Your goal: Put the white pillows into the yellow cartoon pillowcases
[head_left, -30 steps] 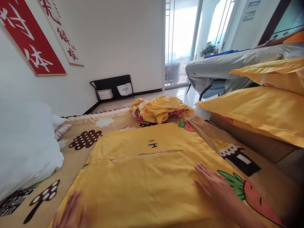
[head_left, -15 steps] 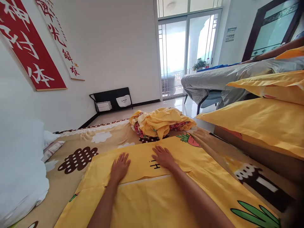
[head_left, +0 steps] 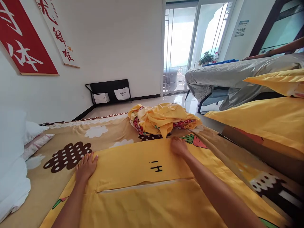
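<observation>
A yellow pillowcase (head_left: 128, 163) lies spread flat, with "Hi" lettering, a carrot print near its far right corner and a slit opening across it. My left hand (head_left: 86, 166) rests palm down on its far left corner, fingers stretched out. At the far edge, close to the carrot print, my right hand (head_left: 179, 146) touches the cloth; its fingers are blurred and look partly tucked. Just beyond it sits a crumpled heap of yellow and red patterned fabric (head_left: 163, 117).
Beneath everything is a brown patterned blanket (head_left: 118, 133). White bedding (head_left: 11, 171) is bunched at the left. Stacked yellow pillowcases (head_left: 263, 117) overhang from the right. Behind them, another person's arm (head_left: 285, 47) reaches over a plastic-covered table (head_left: 225, 74). A low black rack (head_left: 109, 90) stands by the wall.
My hands have moved apart: the left slid left to the pillowcase's corner, the right moved right and away to its far edge. The view has tilted slightly.
</observation>
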Tool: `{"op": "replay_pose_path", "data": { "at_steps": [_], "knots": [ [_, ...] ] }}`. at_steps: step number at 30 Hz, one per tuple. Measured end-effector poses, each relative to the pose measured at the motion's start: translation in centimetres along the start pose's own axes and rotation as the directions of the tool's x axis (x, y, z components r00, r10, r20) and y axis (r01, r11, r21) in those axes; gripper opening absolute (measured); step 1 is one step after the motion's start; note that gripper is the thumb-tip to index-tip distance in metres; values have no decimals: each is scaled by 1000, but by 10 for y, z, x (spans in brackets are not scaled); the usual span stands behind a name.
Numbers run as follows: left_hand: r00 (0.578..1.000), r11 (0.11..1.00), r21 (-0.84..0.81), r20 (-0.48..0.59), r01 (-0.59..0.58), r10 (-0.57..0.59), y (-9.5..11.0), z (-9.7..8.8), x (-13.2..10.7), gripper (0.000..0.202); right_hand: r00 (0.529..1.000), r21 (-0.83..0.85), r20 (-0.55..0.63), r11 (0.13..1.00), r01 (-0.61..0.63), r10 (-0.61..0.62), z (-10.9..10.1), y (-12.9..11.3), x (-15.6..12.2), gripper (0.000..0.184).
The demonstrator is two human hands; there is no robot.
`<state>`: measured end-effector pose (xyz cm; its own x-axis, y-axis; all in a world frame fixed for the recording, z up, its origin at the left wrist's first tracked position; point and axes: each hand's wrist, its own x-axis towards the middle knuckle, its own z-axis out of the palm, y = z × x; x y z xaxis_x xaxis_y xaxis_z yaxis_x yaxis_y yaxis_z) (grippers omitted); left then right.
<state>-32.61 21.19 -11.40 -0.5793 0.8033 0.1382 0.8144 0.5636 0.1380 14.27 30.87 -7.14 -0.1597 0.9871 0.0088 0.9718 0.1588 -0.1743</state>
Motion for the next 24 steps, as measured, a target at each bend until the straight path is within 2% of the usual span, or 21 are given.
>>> {"op": "replay_pose_path", "data": {
  "at_steps": [2, 4, 5, 7, 8, 9, 10, 11, 13, 15, 16, 18, 20, 21, 22, 23, 24],
  "knots": [
    [1000, 1000, -8, 16, -1, 1, 1, -2, -2, 66, 982, 52, 8, 981, 189, -190, 14, -67, -15, 50],
    [999, 1000, -15, 29, -11, 12, 1, -4, -2, 65, 919, 113, 11, 914, 390, -394, 34, -131, -32, 49],
    [999, 1000, -19, 28, -15, 16, 0, -5, -2, 65, 868, 146, -1, 859, 491, -497, 43, -157, -39, 50],
    [1000, 999, -27, 15, -20, 21, -1, -6, -2, 64, 753, 233, -82, 722, 652, -653, 57, -188, -46, 51],
    [1000, 999, -29, 11, -18, 18, -2, -5, -1, 63, 713, 258, -104, 674, 693, -693, 60, -191, -44, 51],
    [1000, 999, -31, 10, -14, 15, -2, -4, -1, 64, 698, 273, -107, 654, 705, -708, 60, -186, -40, 51],
    [1000, 999, -33, 13, -11, 11, -2, -4, 0, 64, 710, 278, -90, 667, 691, -698, 58, -174, -33, 51],
    [1000, 999, -36, 19, -9, 9, -2, -2, 0, 64, 742, 275, -65, 702, 656, -667, 54, -155, -25, 52],
    [999, 999, -46, 34, -4, 6, -3, -1, 1, 65, 838, 245, -18, 810, 532, -545, 46, -102, -11, 54],
    [999, 998, -63, 45, -8, 11, -4, -1, 1, 64, 924, 184, -2, 908, 377, -383, 37, -36, -3, 54],
    [999, 997, -75, 41, -10, 13, -5, -2, 0, 64, 950, 143, -10, 940, 309, -311, 33, -2, -3, 55],
    [998, 994, -107, -67, 6, -13, -6, -7, -4, 62, 987, 53, -53, 986, 155, -153, 25, 62, -9, 56],
    [960, 989, -145, -280, -28, -14, 1, -15, -14, 59, 996, -17, -88, 1000, 22, -23, 15, 105, -20, 56],
    [934, 985, -146, -355, -88, 31, 9, -19, -23, 58, 995, -26, -99, 999, -32, 29, 9, 115, -25, 55],
    [917, 974, -133, -381, -183, 120, 21, -22, -35, 57, 993, -19, -104, 998, -60, 58, 4, 115, -31, 54],
    [904, 946, -114, -348, -304, 249, 37, -26, -51, 56, 992, 0, -107, 998, -66, 66, 0, 105, -36, 54],
    [881, 892, -104, -244, -439, 405, 56, -28, -69, 55, 993, 23, -106, 999, -46, 48, -2, 88, -42, 54]
  ]
}}
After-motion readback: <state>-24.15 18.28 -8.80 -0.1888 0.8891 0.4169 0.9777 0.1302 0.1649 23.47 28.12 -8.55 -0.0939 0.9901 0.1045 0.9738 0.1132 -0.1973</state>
